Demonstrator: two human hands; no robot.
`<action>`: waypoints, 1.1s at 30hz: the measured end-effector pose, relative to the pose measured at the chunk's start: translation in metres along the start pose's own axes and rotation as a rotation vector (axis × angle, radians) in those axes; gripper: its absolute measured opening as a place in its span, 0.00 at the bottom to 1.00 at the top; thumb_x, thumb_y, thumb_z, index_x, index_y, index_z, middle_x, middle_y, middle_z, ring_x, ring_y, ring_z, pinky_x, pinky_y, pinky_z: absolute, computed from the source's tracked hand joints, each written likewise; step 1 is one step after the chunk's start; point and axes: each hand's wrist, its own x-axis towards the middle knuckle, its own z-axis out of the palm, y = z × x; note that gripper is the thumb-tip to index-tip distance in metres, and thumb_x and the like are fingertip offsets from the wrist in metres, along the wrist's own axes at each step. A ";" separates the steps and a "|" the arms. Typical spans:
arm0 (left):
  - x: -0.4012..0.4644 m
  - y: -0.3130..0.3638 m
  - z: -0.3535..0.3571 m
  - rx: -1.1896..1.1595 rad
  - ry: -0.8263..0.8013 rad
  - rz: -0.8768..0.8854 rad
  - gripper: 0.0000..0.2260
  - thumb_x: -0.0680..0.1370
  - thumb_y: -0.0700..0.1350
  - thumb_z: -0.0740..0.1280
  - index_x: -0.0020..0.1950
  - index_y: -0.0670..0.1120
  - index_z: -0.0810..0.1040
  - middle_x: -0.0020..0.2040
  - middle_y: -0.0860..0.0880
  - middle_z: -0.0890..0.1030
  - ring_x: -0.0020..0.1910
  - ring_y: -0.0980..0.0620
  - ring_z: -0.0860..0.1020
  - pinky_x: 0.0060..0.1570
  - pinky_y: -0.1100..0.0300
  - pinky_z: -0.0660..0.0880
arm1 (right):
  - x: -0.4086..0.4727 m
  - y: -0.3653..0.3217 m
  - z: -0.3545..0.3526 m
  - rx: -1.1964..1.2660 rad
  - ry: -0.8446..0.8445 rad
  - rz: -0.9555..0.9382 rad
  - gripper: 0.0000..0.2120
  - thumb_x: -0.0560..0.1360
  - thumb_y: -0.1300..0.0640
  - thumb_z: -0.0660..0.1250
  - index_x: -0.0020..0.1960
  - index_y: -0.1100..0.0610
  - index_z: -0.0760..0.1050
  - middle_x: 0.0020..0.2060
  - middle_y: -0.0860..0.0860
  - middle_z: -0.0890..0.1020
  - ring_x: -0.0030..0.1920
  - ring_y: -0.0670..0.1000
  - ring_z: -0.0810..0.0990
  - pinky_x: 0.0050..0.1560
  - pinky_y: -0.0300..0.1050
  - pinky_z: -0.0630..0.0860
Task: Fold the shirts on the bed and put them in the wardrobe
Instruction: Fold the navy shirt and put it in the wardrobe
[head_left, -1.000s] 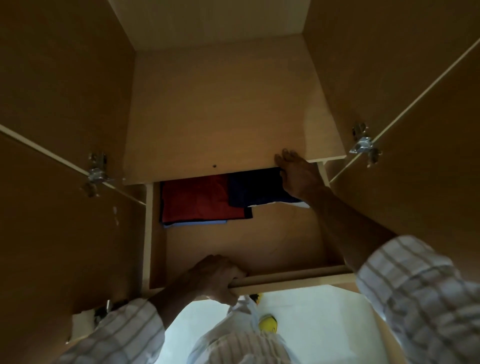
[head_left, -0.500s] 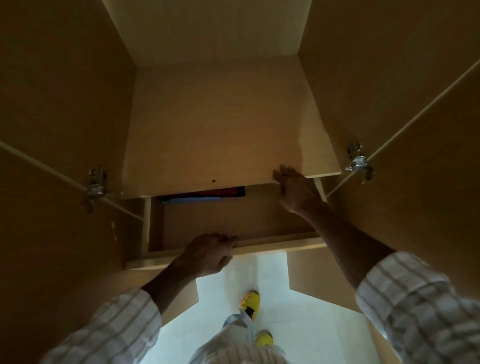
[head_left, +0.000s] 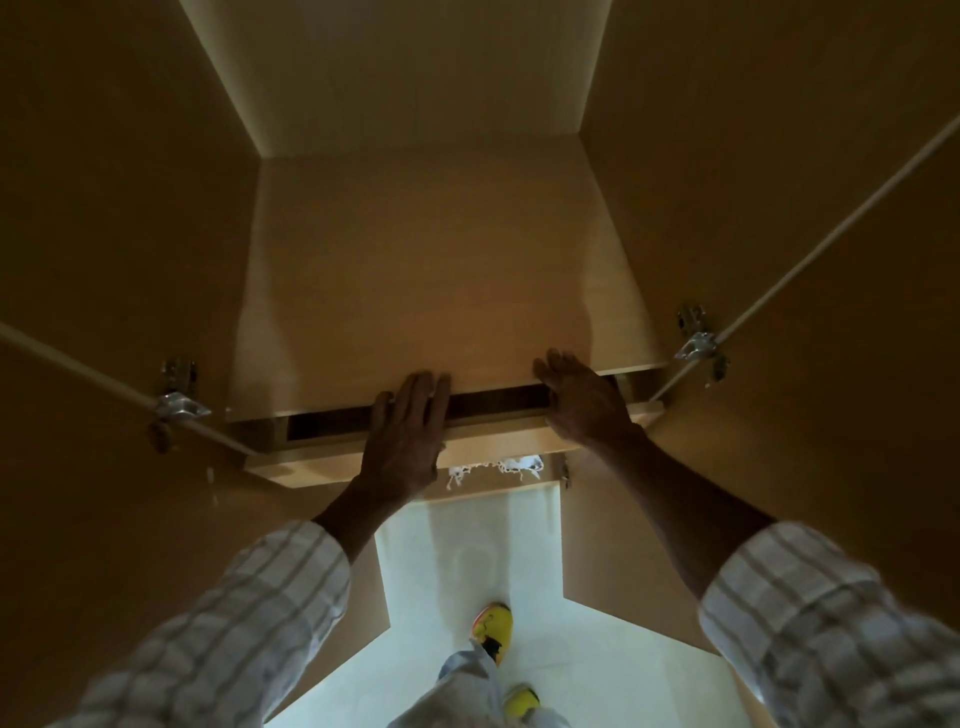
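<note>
Single head view, steeply downward, close to wardrobe drawer (head_left: 415, 457).

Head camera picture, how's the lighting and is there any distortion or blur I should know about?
Head view: dim and amber inside the wardrobe, with the pale floor below far brighter; the wide-angle lens splays the door edges outward; the checked sleeves near the lens are soft and smeared; the left hand and right hand are dark against the drawer front, and its gap is black.

Counted items: two hands (head_left: 402, 441) (head_left: 582, 400), one drawer (head_left: 415, 452), two door hinges (head_left: 176, 400) (head_left: 698, 343), two yellow shoes (head_left: 493, 626) (head_left: 522, 701), two striped sleeves (head_left: 234, 639) (head_left: 831, 623).
</note>
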 end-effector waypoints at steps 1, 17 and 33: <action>0.005 0.000 0.000 0.004 -0.013 -0.012 0.46 0.69 0.51 0.76 0.79 0.41 0.57 0.75 0.39 0.64 0.75 0.39 0.61 0.67 0.40 0.64 | 0.000 0.001 0.001 0.020 -0.004 0.012 0.28 0.80 0.59 0.57 0.79 0.57 0.56 0.79 0.56 0.57 0.79 0.56 0.55 0.76 0.46 0.53; 0.060 -0.022 -0.009 0.110 -0.095 -0.061 0.43 0.69 0.52 0.75 0.78 0.41 0.59 0.74 0.35 0.64 0.71 0.32 0.63 0.65 0.37 0.65 | -0.004 0.001 -0.002 0.151 -0.041 0.076 0.37 0.77 0.62 0.62 0.81 0.51 0.51 0.81 0.50 0.49 0.80 0.49 0.47 0.78 0.42 0.49; 0.067 -0.017 0.006 0.184 0.048 -0.059 0.34 0.68 0.42 0.69 0.74 0.38 0.66 0.67 0.35 0.72 0.62 0.33 0.73 0.57 0.40 0.68 | -0.004 0.005 0.005 0.177 0.001 0.074 0.39 0.74 0.65 0.63 0.81 0.51 0.52 0.81 0.49 0.50 0.80 0.48 0.47 0.76 0.42 0.54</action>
